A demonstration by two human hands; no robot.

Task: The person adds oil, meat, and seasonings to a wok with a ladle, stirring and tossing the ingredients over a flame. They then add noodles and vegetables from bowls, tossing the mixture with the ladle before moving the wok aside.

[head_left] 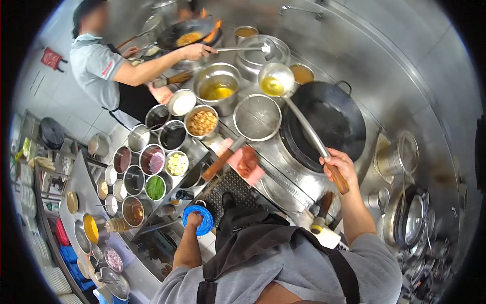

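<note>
My right grip point(338, 166), right of centre, is clamped around the wooden end of a long-handled steel ladle point(310, 127), and look at its round bowl up at upper centre, holding clear yellow liquid point(272, 86)! Just below and right of that bowl sits a wide black wok point(329, 124), dark and glossy inside. To the bowl's left, a deep round steel pot point(229, 105) with more yellow liquid in it. And at the centre, a round wire-mesh strainer point(257, 117), its wooden handle slanting down left over a pink cloth point(254, 174).

Down at lower centre, my left grip point(194, 218) is at a bright blue round plastic piece point(205, 226), fingers curled; whether they close on it, I cannot tell.

Over on the left, rows of round containers: brown nuggets point(203, 122) in one, pale yellow chunks point(177, 163) in another, chopped greens point(155, 188) below those. And at upper left, a co-worker in a grey shirt point(96, 58) reaches a hand point(197, 51) along another steel ladle point(238, 49), beside a flaming black wok point(174, 31)!
</note>
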